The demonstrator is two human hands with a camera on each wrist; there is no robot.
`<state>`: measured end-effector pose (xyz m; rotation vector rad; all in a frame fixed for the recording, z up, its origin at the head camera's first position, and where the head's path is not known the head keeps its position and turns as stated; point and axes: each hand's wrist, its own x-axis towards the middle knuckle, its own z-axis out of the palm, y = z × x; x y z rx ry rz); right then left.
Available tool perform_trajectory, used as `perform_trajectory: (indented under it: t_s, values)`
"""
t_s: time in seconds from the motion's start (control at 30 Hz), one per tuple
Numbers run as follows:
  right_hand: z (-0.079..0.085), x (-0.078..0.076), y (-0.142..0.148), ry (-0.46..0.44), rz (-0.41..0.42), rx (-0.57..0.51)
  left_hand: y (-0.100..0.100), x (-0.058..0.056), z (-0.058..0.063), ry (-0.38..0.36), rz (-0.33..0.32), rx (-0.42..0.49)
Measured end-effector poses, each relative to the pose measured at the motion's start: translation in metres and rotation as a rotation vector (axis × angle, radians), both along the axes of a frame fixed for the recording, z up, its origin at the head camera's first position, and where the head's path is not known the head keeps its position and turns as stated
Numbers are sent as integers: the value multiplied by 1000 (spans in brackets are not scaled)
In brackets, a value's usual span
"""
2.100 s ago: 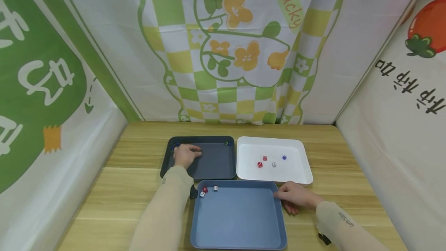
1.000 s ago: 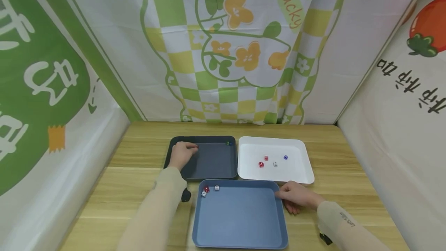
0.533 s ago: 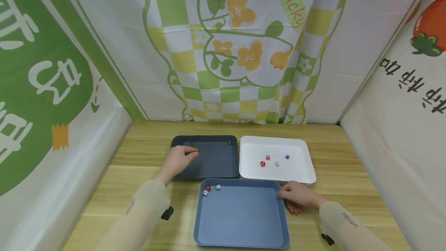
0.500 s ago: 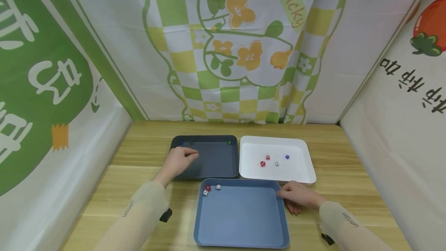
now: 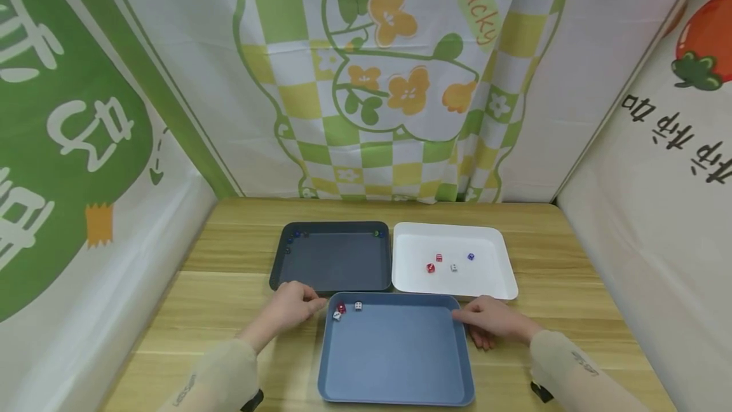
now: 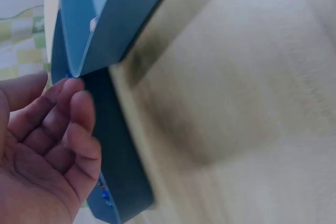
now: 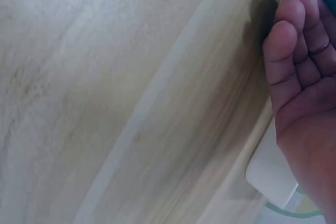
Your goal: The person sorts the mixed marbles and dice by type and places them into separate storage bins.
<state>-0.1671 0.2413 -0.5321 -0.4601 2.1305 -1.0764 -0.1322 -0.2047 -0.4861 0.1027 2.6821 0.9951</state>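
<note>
A blue tray (image 5: pixel 400 361) lies nearest to me on the table. In its far left corner are a red die (image 5: pixel 341 308) and two white dice (image 5: pixel 358 306). My left hand (image 5: pixel 288 307) is beside that corner, its fingers loosely bent and no object in the palm in the left wrist view; whether the fingertips touch the rim I cannot tell. My right hand (image 5: pixel 494 320) holds the tray's right rim, one digit over the edge and the other fingers bent outside. Behind are a dark grey tray (image 5: pixel 337 266) with several small marbles and a white tray (image 5: pixel 486 281).
In the white tray lie two red dice (image 5: pixel 431 267), a whitish die (image 5: pixel 454 267) and a blue die (image 5: pixel 471 257). The trays stand close together on a wooden table (image 5: pixel 549 247). Printed curtains (image 5: pixel 412 164) hang behind and at both sides.
My left hand was inside the dark grey tray. It has drawn back toward me to the blue tray's far left corner, uncovering marbles. The right hand has stayed on the rim.
</note>
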Motion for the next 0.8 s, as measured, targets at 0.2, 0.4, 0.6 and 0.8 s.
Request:
perform_trajectory:
  t_s: [0.2,0.4,0.6,0.8]
  values:
    - [6,0,8,12,-8,-24,-3,11,-12,-35,-21,19]
    - [12,2,14,11,-14,-34,-4,19,-19,-112,-30,96]
    - [18,2,18,52,5,-42,-2,25,-24,-153,-10,156]
    - [26,-2,20,108,27,-36,5,28,-24,-187,20,237]
